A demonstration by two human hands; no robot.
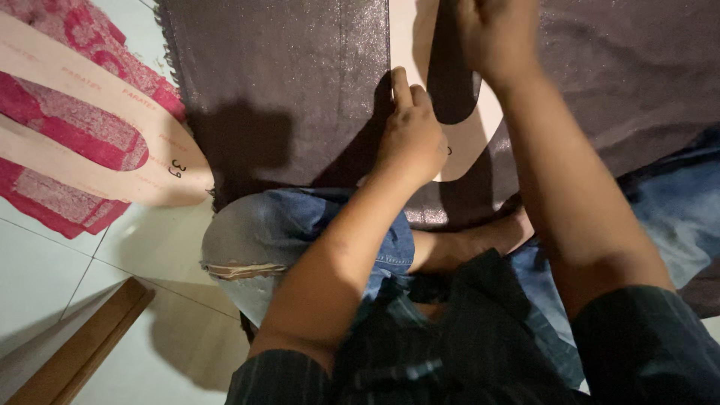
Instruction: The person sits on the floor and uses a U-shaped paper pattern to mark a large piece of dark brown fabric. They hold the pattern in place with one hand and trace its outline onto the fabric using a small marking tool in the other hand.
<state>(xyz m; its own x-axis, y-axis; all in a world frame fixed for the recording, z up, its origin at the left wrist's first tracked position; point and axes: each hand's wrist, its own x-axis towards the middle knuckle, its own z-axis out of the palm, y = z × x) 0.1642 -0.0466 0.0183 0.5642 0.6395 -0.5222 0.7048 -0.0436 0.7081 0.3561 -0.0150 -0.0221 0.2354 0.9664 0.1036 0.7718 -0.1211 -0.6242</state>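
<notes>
Person seated on a pale tiled floor (45,262), camera looking down over knees in torn blue jeans (247,247); dark sleeves at the bottom edge.

Dark shimmering fabric (285,90) spread flat on the floor ahead, frayed along its left edge; on it lies a beige card pattern piece (469,142), curved, with a rounded lower end, partly covered by both hands.

Left hand (411,135) rests knuckles-up on the fabric at the pattern's left edge; fingers (401,86) curled and pressed down, index stretched along the card's edge; whether it pinches anything cannot be told.

Right hand (499,34) higher up, at the top edge of view, pressing on the upper part of the pattern; fingers cut off by the frame, so how far they are spread cannot be told; forearm crosses the fabric diagonally.

Far left: red patterned cloth (75,127) on the floor with a second beige pattern piece (112,105) lying across it, well apart from the hands; a wooden strip (82,349) at lower left, angled on the tiles.
</notes>
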